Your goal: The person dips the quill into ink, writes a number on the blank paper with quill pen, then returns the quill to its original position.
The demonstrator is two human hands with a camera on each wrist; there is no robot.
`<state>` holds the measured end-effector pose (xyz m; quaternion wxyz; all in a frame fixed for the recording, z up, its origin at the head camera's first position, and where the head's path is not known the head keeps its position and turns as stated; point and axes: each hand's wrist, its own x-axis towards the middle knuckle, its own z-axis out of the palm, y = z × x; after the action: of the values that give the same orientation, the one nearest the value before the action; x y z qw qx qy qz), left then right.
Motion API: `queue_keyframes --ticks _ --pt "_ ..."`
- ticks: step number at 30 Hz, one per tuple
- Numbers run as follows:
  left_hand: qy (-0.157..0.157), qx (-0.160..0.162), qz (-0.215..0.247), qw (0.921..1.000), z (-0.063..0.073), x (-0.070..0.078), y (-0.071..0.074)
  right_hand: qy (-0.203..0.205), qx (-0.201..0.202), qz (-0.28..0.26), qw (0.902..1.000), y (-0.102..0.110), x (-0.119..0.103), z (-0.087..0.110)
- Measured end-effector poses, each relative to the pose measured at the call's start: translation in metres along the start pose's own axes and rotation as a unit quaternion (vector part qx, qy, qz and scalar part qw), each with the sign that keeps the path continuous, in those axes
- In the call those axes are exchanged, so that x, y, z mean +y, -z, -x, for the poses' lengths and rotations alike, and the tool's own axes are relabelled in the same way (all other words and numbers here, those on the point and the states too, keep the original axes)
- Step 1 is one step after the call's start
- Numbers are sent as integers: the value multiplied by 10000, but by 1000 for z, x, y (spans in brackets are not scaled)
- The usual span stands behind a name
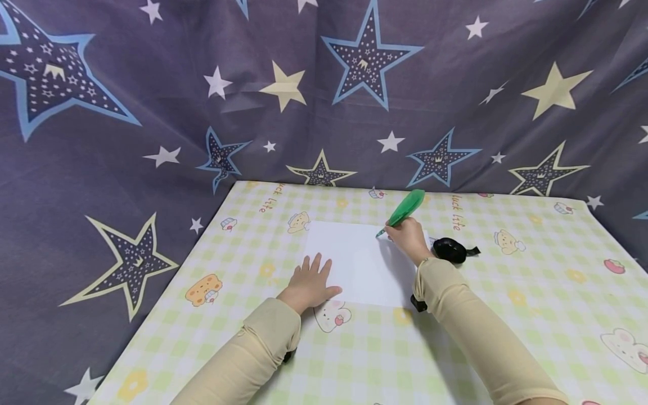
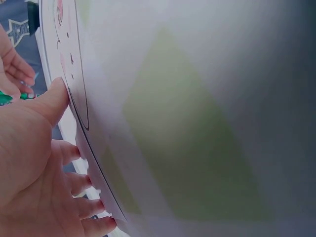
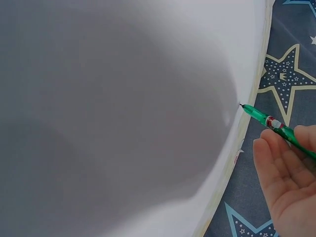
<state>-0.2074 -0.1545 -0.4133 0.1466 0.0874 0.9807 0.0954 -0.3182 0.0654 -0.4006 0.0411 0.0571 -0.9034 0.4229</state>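
A white sheet of paper (image 1: 354, 264) lies on the table, with no marks visible on it. In the head view my right hand (image 1: 409, 239) pinches a green feather pen (image 1: 406, 207) over the sheet's upper right part, the plume slanting up and right. The right wrist view shows the pen's dark tip (image 3: 241, 105) right at the paper, with thumb and fingers around its green barrel. My left hand (image 1: 307, 283) rests on the sheet's lower left edge, fingers spread and straight; in the left wrist view its fingertips (image 2: 101, 224) press the surface.
A black rounded object (image 1: 449, 250) with a short strap lies just right of the paper, beside my right wrist. The checked tablecloth (image 1: 506, 315) carries printed cartoon figures. A dark star-patterned curtain (image 1: 324, 124) hangs behind the table and along its left side.
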Motion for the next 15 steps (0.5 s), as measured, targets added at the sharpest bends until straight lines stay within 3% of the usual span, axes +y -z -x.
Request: queue_keyframes --ticks 15 --pt "28 -33 72 10000 0 1 2 48 -72 -1 10000 1 0 3"
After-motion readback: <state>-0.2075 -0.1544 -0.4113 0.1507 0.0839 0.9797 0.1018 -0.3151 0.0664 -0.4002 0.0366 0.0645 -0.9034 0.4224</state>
